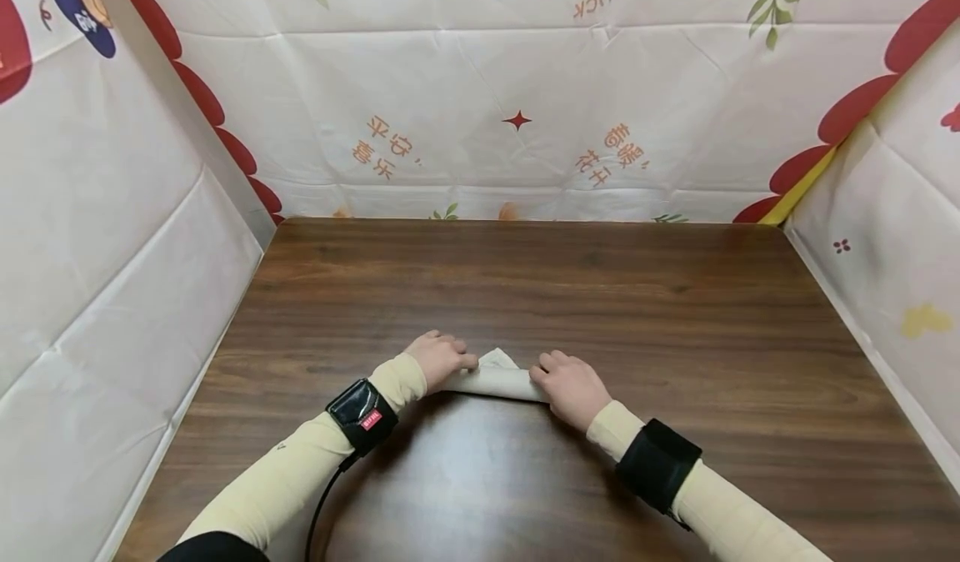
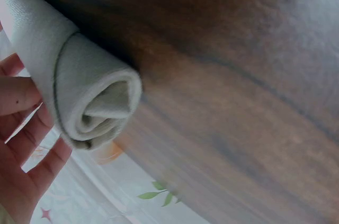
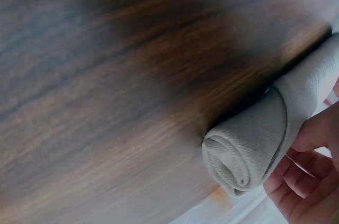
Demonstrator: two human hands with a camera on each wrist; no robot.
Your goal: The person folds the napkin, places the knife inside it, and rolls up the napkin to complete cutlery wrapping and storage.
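A pale grey-white cloth (image 1: 498, 383) is rolled into a cylinder lying crosswise on the brown wooden table, with a loose pointed corner (image 1: 498, 359) showing behind it. My left hand (image 1: 441, 358) holds the roll near its left end. In the left wrist view the roll (image 2: 74, 65) shows its spiral end, with fingers curved along its far side. Near the right end, my right hand (image 1: 573, 388) holds it too. The right wrist view shows that end of the roll (image 3: 254, 134), thumb and fingers against it. Some fingertips are hidden behind the cloth.
The wooden table (image 1: 525, 287) reaches back to a white printed curtain (image 1: 480, 112). Similar white panels stand on the left (image 1: 112, 278) and the right (image 1: 885, 237). A black cable (image 1: 321, 504) hangs from the left wrist's strap (image 1: 362, 416).
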